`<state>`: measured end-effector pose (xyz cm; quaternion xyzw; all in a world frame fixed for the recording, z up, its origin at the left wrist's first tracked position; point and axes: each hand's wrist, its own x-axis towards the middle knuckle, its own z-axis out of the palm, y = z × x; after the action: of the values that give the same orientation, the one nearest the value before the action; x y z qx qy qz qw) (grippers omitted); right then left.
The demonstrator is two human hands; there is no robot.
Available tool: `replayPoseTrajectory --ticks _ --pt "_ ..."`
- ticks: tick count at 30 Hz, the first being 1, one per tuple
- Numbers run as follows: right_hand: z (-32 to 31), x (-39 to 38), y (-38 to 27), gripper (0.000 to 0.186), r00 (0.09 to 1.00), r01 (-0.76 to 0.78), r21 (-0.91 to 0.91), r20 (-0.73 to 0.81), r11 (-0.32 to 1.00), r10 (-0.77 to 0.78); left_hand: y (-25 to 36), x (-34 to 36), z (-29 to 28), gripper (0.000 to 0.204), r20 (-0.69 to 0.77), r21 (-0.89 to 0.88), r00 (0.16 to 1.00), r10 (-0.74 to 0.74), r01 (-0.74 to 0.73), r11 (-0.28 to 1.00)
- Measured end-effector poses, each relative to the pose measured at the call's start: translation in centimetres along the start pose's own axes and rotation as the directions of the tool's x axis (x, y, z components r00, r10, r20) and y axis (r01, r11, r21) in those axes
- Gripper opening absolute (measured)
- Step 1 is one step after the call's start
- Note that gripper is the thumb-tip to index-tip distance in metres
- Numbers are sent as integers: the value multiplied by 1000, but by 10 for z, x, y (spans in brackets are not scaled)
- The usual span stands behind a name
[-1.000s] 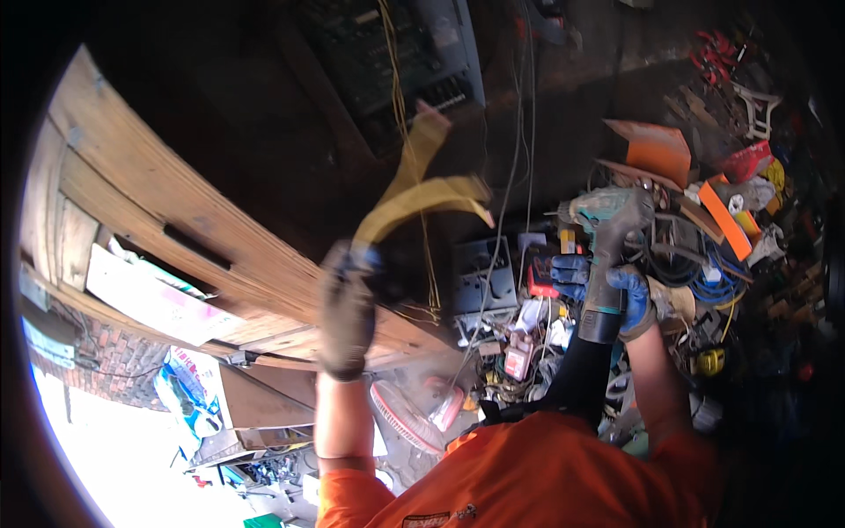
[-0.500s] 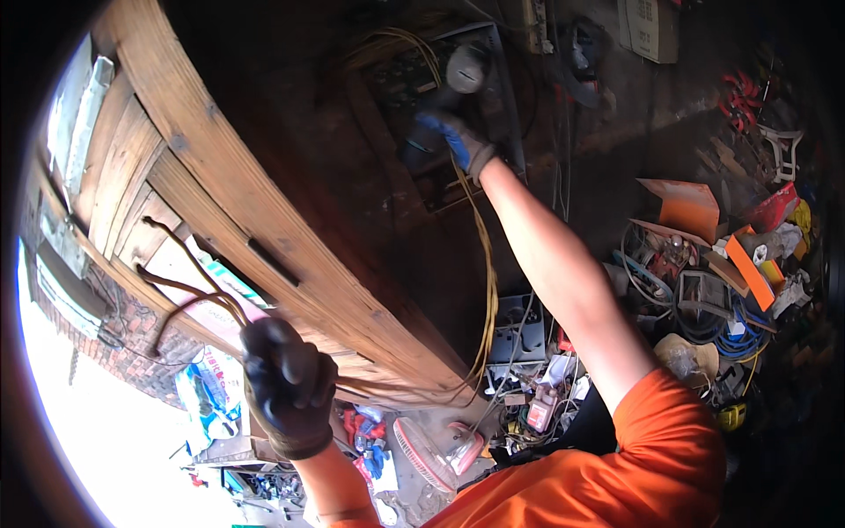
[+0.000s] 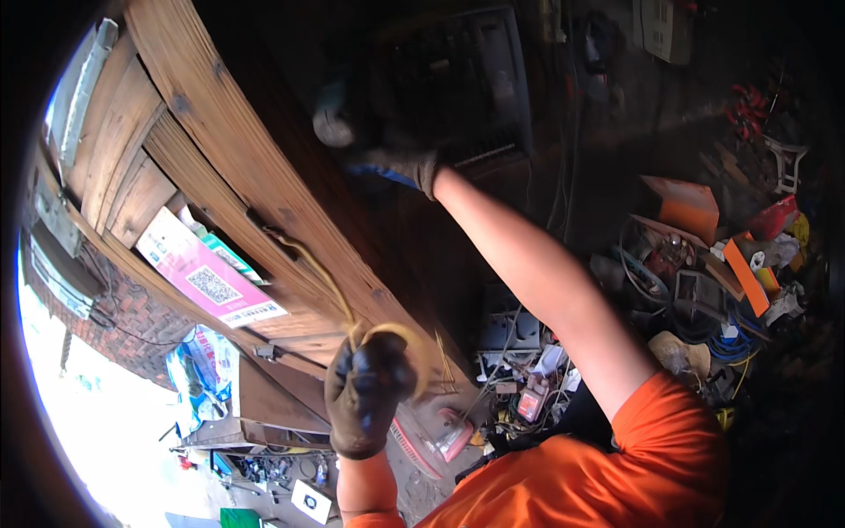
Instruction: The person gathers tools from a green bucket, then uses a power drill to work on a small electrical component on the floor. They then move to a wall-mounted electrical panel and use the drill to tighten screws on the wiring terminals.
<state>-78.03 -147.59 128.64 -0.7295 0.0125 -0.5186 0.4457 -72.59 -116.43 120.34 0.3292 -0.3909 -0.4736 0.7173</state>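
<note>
My left hand, in a dark, worn work glove, is closed around yellowish-brown cable. One length rises from the fist toward the wooden door frame. A blurred loop swings at the right of the hand. My right hand, in a blue and grey glove, reaches into the dark beside the frame. It seems closed on a tool with a round grey end and a teal patch; blur and shadow hide its kind and the fingers. An open panel box with rows of dark parts is on the wall beyond.
A pink printed card is on the wooden boards. On the right lie orange sheets, blue coiled cable and clutter. Pink-and-white shoes show below. Thin wires hang beside the box.
My right hand and its round-ended tool have moved left and down from the panel box. My left hand has moved right, and the cable no longer runs from the box.
</note>
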Motion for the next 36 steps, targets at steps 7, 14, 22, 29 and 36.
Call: replayPoseTrajectory --ticks 7,14,22,29,36 --pt "-27 -68 1 71 983 -157 11 102 988 155 -43 5 -10 31 -8 -59 993 -120 119 991" --pt "-117 -183 -43 55 883 -244 268 -337 932 328 -98 55 -21 40 554 808 791 258 -586 60" --pt "-142 -411 -117 66 707 -360 -17 -657 933 261 -235 156 -32 31 291 242 937 -193 123 962" --pt "-125 -486 -128 68 570 -388 152 -735 909 367 -280 215 29 30 90 -471 845 -528 503 725" --pt "-156 -469 -103 58 581 -678 -226 -748 700 322 -322 266 39 30 119 -363 913 -390 405 839"
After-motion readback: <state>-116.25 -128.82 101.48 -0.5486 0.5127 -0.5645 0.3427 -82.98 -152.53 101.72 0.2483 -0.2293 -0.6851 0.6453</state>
